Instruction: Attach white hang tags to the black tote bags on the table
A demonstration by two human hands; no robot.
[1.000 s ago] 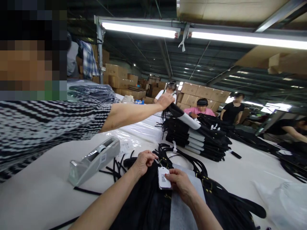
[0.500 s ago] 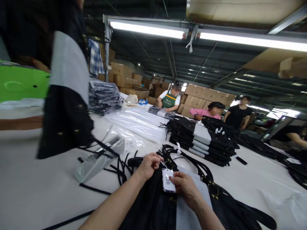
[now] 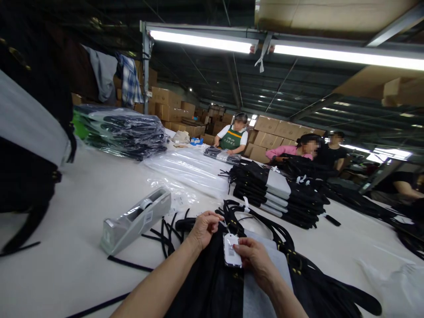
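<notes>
So both forearms reach in from the bottom over the black garment point(image 3: 205, 282) on the desk point(image 3: 76, 274). Right hand point(image 3: 253, 256) has its grip pinching the white tag point(image 3: 231, 249); left hand point(image 3: 203, 227) is pinched shut on the tag's string. Bagged garments point(image 3: 126, 132) are stacked far left.

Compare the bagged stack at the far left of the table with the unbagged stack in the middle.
The bagged stack is sealed in glossy clear plastic; the unbagged stack is bare, showing pale card inserts. Loose black straps trail from the unbagged stack; none from the bagged one. The unbagged stack lies nearer the left hand and right hand. Both hold folded black garments.
</notes>
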